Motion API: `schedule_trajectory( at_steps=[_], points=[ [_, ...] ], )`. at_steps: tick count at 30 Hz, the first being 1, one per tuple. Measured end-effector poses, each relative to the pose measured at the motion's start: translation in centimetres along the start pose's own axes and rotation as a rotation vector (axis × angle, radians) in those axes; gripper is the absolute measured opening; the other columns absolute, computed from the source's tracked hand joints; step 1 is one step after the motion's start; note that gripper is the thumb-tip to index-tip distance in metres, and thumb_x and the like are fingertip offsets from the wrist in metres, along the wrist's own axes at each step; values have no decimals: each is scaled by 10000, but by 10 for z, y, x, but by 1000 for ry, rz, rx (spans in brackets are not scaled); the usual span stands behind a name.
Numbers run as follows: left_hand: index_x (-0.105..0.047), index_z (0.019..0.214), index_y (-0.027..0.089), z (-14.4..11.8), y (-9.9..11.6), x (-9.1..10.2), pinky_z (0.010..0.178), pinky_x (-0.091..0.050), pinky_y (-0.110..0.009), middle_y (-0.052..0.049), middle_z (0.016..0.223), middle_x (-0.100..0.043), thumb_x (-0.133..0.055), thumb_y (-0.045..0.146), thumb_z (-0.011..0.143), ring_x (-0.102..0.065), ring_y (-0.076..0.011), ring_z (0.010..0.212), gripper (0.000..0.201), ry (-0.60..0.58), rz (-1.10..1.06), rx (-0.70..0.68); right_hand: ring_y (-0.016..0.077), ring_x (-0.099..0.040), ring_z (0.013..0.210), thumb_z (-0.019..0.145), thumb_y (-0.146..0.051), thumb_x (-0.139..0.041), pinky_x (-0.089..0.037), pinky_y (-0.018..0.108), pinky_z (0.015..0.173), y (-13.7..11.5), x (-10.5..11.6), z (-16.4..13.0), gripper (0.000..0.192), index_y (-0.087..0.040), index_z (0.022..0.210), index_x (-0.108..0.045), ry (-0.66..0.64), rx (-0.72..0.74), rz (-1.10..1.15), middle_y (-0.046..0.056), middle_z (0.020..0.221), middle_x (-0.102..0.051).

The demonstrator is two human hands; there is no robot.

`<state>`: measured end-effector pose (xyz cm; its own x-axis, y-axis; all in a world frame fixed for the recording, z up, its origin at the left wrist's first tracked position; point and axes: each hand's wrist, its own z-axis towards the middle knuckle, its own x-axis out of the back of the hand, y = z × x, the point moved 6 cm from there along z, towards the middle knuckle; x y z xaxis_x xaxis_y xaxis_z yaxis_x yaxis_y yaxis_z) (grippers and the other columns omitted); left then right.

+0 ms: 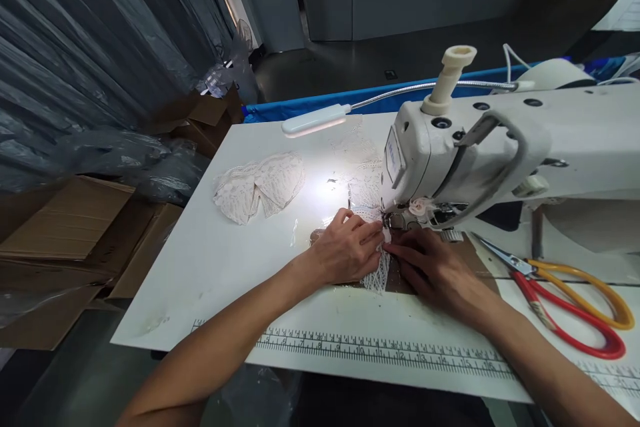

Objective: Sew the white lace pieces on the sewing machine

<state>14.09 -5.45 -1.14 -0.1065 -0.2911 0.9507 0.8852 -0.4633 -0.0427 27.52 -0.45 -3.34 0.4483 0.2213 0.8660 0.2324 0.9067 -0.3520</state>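
1. The strip of white openwork lace [379, 273] lies flat on the white sewing bench [210, 260], near its front edge, with its far end under the needle foot of the off-white industrial sewing machine [500, 153]. Its pattern is net-like with a scalloped edge; the part between my hands is all that shows.
2. A loose heap of cream lace pieces [260, 185] sits well apart from it, toward the far left corner of the bench, partly in the glare of the white gooseneck lamp [314, 123].
3. Brown cardboard boxes [65, 220] stand on the floor off the bench's left edge; what is inside them I cannot tell.
4. My left hand [347, 250] rests palm down on the lace just left of the needle, fingers together and pressed flat, clamped on nothing.
5. My right hand [435, 270] lies palm down on the right side of the lace, its fingertips meeting the left hand's at the foot; whether they pinch the lace edge I cannot tell.
6. Both forearms come in from the front edge, across the printed ruler scale [380, 347].
7. Scissors with red and yellow handles [565, 293] lie near the right edge, beside my right wrist but apart from it.
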Motion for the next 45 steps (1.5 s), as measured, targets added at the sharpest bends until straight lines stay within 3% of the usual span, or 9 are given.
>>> schedule_trajectory(
  at_steps=[12, 17, 21, 25, 28, 33, 36, 39, 45],
  points=[
    [-608, 1152, 130, 8, -5, -5, 794, -437, -410, -136, 1173, -615, -431, 286, 968, -578, -229, 925, 300, -30, 85, 109, 258, -570, 883, 892, -93, -374, -519, 439, 792, -5, -5, 11, 380, -143, 1205, -582, -17, -8, -159, 172, 1014, -581],
    [-609, 1136, 126, 10, -6, -6, 791, -417, -403, -128, 1138, -614, -418, 305, 976, -564, -226, 906, 307, -25, 119, 181, 239, -558, 781, 895, -105, -373, -515, 401, 711, -7, -1, 16, 367, -136, 1207, -562, 51, -8, -226, 150, 947, -589],
    [-600, 1119, 135, 11, -7, -5, 805, -408, -399, -127, 1160, -603, -404, 333, 981, -558, -223, 925, 311, -6, 90, 212, 237, -572, 852, 928, -159, -379, -529, 391, 766, -3, 0, 12, 358, -145, 1260, -514, 48, -56, -155, 151, 1036, -578],
    [-574, 1128, 139, 7, -22, 2, 817, -424, -406, -135, 1225, -586, -406, 369, 976, -564, -229, 967, 323, 70, 24, 244, 213, -612, 808, 949, -253, -406, -538, 373, 726, 10, 3, 3, 366, -157, 1288, -504, 55, -175, -68, 161, 1167, -546],
    [-557, 1140, 129, 0, -41, 13, 820, -446, -411, -137, 1231, -594, -419, 327, 975, -571, -234, 1009, 292, 152, 4, 301, 198, -632, 774, 939, -243, -418, -531, 345, 690, 17, 7, 0, 348, -163, 1255, -538, 59, -216, -39, 140, 1130, -588],
    [-588, 1073, 128, -5, -37, 24, 751, -484, -364, -107, 1129, -641, -439, 234, 973, -608, -189, 895, 208, 97, -96, 172, 177, -624, 711, 927, -247, -435, -511, 316, 643, 23, 11, -1, 340, -174, 1235, -560, 56, -241, 22, 93, 975, -639],
    [-605, 1058, 129, -4, -18, 21, 774, -495, -336, -92, 1088, -645, -511, 288, 956, -607, -181, 923, 211, -2, -240, 19, 196, -633, 823, 930, -251, -421, -515, 326, 704, 26, 9, -1, 257, -178, 1058, -631, 50, -265, 35, 97, 1015, -640],
    [-621, 979, 134, -4, -7, 13, 808, -496, -326, -83, 1063, -637, -588, 337, 918, -601, -181, 929, 215, -96, -338, -26, 195, -630, 838, 928, -259, -422, -515, 326, 716, 28, 7, -1, 234, -177, 894, -639, 31, -288, 47, 94, 1011, -646],
    [-614, 850, 135, -5, -9, 4, 860, -488, -334, -88, 1045, -625, -498, 253, 962, -588, -174, 929, 199, -55, -408, 60, 191, -637, 854, 910, -306, -493, -532, 336, 767, 16, 15, 0, 287, -192, 1152, -598, 30, -255, 181, 85, 1032, -641]
  ],
)
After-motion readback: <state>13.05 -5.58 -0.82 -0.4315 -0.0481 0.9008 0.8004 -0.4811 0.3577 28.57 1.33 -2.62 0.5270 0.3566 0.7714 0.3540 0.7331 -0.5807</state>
